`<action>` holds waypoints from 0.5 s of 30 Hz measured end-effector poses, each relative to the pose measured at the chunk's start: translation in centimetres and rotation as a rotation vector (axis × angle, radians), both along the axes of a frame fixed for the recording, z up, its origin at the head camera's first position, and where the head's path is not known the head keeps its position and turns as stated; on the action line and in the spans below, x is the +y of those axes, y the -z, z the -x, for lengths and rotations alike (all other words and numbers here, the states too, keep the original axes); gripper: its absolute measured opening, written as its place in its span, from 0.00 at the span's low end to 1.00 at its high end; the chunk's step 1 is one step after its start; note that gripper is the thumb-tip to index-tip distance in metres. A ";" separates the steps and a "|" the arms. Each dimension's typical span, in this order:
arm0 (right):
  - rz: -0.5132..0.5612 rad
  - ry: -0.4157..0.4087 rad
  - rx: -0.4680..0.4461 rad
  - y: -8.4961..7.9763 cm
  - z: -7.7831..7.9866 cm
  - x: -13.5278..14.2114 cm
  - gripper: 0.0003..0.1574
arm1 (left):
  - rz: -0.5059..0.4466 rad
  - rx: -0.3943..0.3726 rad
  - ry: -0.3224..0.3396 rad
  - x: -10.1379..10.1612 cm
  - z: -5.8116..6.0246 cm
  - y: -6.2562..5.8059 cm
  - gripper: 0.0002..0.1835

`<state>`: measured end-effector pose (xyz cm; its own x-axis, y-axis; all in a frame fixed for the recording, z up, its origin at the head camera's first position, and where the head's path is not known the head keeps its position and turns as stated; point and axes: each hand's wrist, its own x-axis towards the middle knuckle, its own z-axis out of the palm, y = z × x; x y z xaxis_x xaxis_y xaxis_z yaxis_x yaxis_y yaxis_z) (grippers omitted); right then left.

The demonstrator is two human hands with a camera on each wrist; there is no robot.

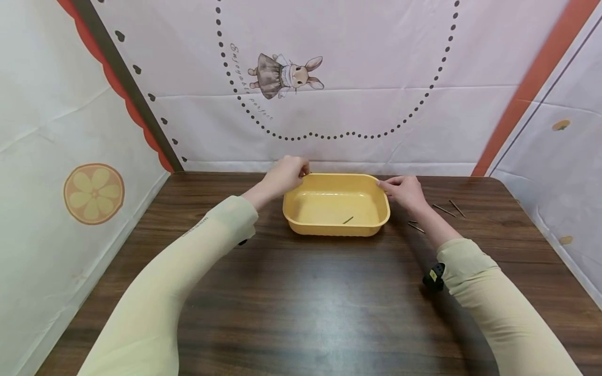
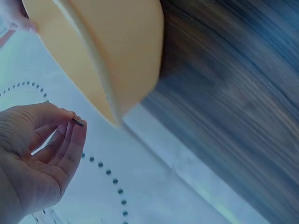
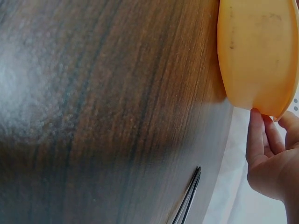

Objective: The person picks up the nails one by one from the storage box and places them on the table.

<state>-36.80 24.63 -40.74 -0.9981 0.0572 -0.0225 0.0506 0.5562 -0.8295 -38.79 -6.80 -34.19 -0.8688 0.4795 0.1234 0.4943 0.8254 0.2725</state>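
Read "Enjoyable perfect" on pale backdrop cloth [image 1: 376, 68], slanting left of and below printed rabbit [image 1: 288, 74]. Below rabbit, on left sleeve [image 1: 176, 271], small lettering: illegible.

Six thin sticks can be counted: one stick [image 1: 348, 220] in the single yellow basin [image 1: 336, 230], one stick end [image 2: 78, 122] pinched by the left hand [image 1: 284, 175], and four loose sticks [image 1: 444, 210] on the one wood-grained table [image 1: 301, 292], two of these set close together. Two hands are seen in all, the right hand [image 1: 405, 190] being the second, and two pale sleeves. On the cloth walls, one rabbit figure [image 1: 284, 75] and one large citrus slice [image 1: 94, 194] are printed.
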 end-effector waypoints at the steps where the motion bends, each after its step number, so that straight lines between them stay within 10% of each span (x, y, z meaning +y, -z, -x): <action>1: -0.001 0.000 -0.001 0.0 0.0 0.0 0.32 | -0.008 -0.003 -0.006 -0.4 0.0 -0.2 0.14; 15: -0.024 0.000 -0.023 -0.4 -0.3 -0.2 0.33 | -0.019 0.039 0.002 -6.0 -1.3 1.0 0.12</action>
